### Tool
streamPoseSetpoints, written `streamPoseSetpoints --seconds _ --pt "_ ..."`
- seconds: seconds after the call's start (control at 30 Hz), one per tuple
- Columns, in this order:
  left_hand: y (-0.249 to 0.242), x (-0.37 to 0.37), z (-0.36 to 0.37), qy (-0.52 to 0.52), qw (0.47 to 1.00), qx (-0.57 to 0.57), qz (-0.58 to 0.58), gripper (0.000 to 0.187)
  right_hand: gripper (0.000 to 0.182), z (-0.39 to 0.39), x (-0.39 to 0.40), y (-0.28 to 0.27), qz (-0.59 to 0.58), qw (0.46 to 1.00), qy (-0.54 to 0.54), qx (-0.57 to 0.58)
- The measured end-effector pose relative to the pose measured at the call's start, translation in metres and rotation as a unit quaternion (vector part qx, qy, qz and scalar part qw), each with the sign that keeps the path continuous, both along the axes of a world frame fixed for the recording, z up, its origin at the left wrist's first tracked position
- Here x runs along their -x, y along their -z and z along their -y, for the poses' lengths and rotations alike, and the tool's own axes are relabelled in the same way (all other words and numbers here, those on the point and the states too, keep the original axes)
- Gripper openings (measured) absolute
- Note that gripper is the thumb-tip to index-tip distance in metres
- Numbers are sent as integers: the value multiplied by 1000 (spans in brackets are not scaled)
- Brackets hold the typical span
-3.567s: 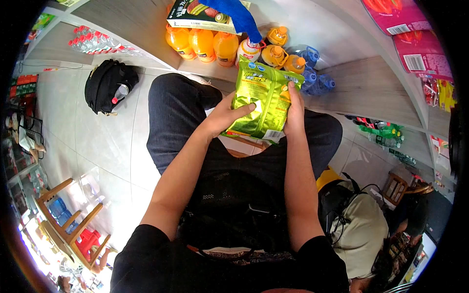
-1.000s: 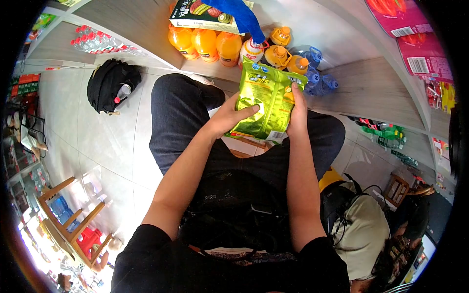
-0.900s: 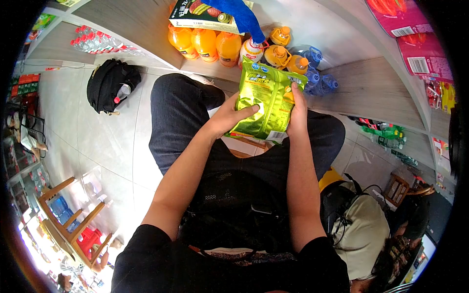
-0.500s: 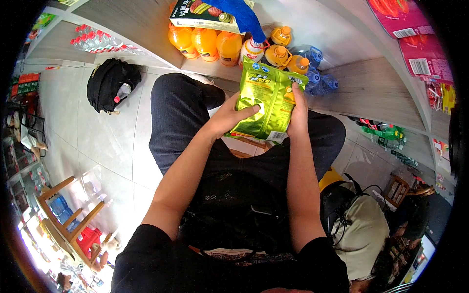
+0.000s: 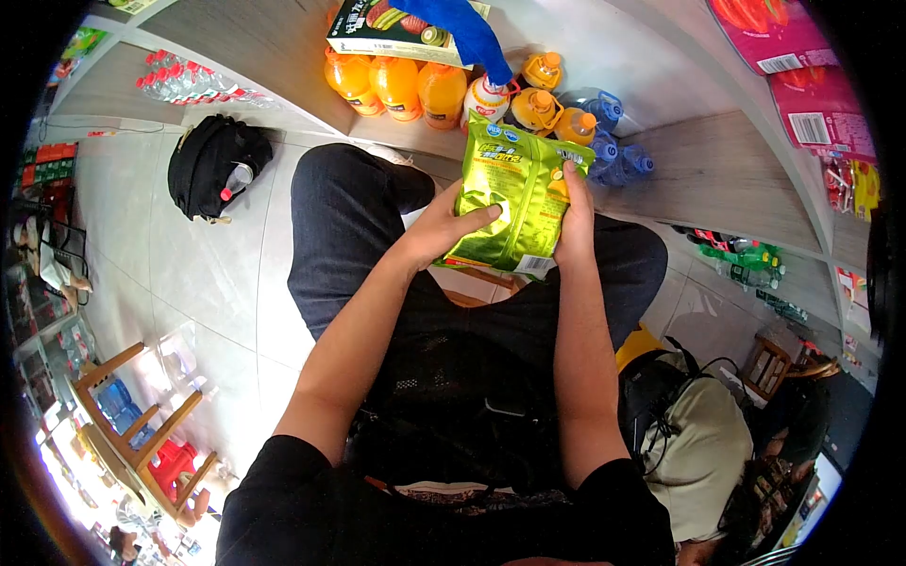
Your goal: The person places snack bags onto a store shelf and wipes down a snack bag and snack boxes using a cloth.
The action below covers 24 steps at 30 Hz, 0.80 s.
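Note:
A shiny green snack bag (image 5: 514, 203) is held above my lap, its back seam and barcode facing me. My left hand (image 5: 439, 226) grips its left edge, thumb lying across the front. On the opposite edge my right hand (image 5: 576, 222) is closed, thumb near the upper corner. The fingers behind the bag are hidden. Just beyond the bag, orange drink bottles (image 5: 442, 94), yellow-capped bottles (image 5: 536, 108) and blue-capped bottles (image 5: 623, 160) stand on the low shelf. A dark box (image 5: 406, 33) with a blue cloth strip (image 5: 467, 38) rests over the orange bottles.
A black backpack (image 5: 212, 165) sits on the tiled floor to the left. A wooden chair (image 5: 142, 434) is at lower left. Another person in light trousers (image 5: 703, 443) is at lower right. Pink packages (image 5: 802, 104) line the upper right shelf.

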<state>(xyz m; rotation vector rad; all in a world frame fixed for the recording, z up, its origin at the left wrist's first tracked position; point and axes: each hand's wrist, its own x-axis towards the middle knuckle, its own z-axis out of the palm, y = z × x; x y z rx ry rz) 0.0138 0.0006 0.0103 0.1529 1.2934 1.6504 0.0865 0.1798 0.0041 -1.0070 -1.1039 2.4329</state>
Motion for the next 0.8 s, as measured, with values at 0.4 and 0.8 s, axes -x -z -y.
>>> streamPoseSetpoints --seconds 0.4,0.8 --pt "5 -1 -1 -5 1000 -7 -3 52 35 0 1 0 15 1000 7 -1" --pt "-1 -2 0 -18 1000 0 6 50 36 -1 0 3 15 1000 6 4"
